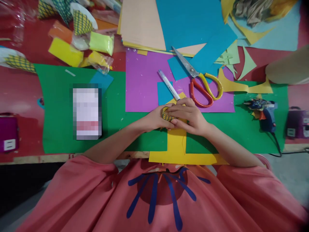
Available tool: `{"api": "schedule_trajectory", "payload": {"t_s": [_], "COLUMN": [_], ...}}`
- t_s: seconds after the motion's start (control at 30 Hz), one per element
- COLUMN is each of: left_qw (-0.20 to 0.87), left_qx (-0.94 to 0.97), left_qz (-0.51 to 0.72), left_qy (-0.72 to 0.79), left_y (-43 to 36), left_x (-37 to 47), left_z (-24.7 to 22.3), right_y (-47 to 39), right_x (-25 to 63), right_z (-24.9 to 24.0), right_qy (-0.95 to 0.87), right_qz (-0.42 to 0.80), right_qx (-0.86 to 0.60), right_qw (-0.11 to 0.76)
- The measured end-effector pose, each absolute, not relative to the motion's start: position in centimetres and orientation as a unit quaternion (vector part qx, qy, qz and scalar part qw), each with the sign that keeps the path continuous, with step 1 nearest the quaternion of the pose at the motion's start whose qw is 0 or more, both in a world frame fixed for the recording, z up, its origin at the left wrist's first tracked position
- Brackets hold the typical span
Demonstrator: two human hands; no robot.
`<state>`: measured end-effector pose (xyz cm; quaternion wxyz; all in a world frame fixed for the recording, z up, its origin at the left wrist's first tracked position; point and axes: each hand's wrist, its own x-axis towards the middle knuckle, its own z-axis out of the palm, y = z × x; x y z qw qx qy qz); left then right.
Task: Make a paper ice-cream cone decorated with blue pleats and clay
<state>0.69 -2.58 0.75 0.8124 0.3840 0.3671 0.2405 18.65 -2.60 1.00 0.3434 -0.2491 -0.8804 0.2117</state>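
A small ring-like piece with a yellow and dark green check pattern is between my two hands. My left hand is closed round its left side. From the right, my right hand reaches over it, its fingers bent together against the piece and the left hand. Beneath the hands lies a yellow paper strip. A white marker rests just beyond the right fingers, on purple paper. Scissors with red and yellow handles lie open behind my right hand.
A glue gun with a cord is at the right on green card. A blurred phone-like object lies left. Clay packets, paper sheets and scraps are at the back. A pale cylinder stands far right.
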Motion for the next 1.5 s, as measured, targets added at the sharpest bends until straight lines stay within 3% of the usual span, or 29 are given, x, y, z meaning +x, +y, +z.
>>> {"api": "schedule_trajectory", "payload": {"t_s": [1.03,1.17,1.33,1.5], "left_qw": [0.801,0.717,0.498,0.467], "left_qx": [0.441,0.546,0.719,0.717], "left_qz": [0.262,0.285,0.334,0.361], "left_qy": [0.308,0.326,0.352,0.371], "left_y": [-2.1,-1.8,-1.8,-1.8], "left_x": [-0.1,-0.9,-1.2,-1.0], "left_z": [1.1,1.3,0.2,-0.8], "right_y": [-2.3,-2.3,-2.6,-2.7], "right_x": [19.3,19.6,19.9,19.8], "right_z": [1.0,1.0,0.8,0.5], "right_qy": [-0.853,-0.873,-0.891,-0.897], "right_qz": [0.281,0.193,0.067,0.064], "right_qx": [-0.255,-0.264,-0.269,-0.283], "right_qw": [0.357,0.361,0.360,0.333]}}
